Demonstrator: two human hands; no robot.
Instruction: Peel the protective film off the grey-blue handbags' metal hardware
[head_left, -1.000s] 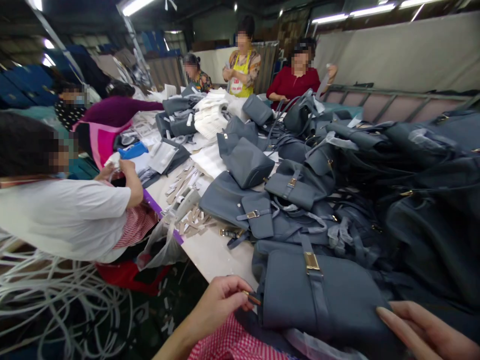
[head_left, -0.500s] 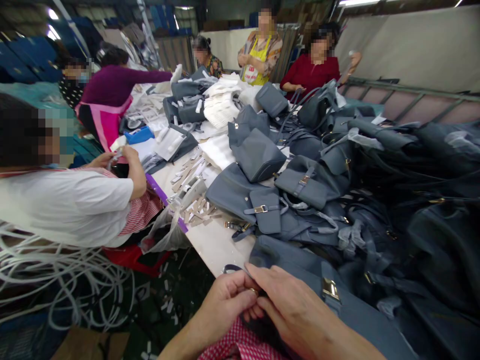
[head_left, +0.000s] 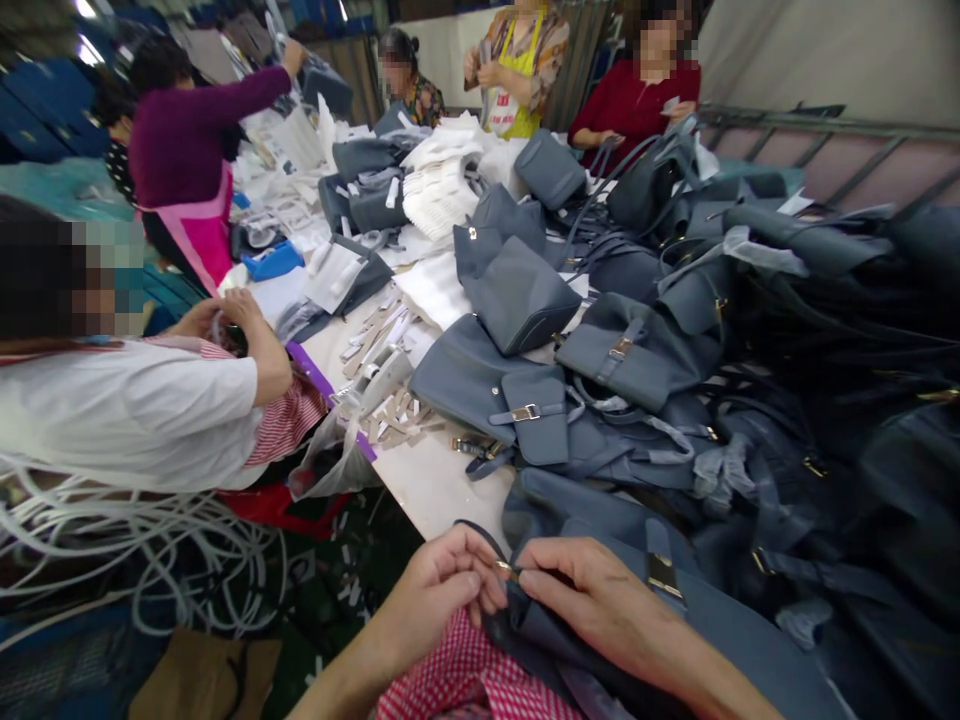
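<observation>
My left hand [head_left: 448, 583] is curled beside a small gold buckle [head_left: 505, 569], its fingers around a dark strap [head_left: 478, 533] that loops up behind them. From the other side my right hand [head_left: 583, 592] pinches the strap end right at the buckle, between thumb and forefinger. The strap belongs to a blue-grey bag [head_left: 600, 515] lying at the table's edge and partly over my lap, with a gold clasp [head_left: 663, 576] on its front. My right forearm covers part of this bag. A red checked apron [head_left: 457, 665] shows below my hands.
Many blue-grey bags [head_left: 529, 300] are heaped across the table [head_left: 420, 490]. Scraps of card [head_left: 401, 418] and a white tape dispenser [head_left: 382, 380] lie left of them. A co-worker in a white shirt [head_left: 165, 400] sits at left; several others stand or sit farther back. White tubing [head_left: 202, 560] coils on the left.
My hands have drawn slightly apart, and the buckle now shows between them. The co-worker in purple has raised an arm with a dark bag. The view has shifted slightly.
</observation>
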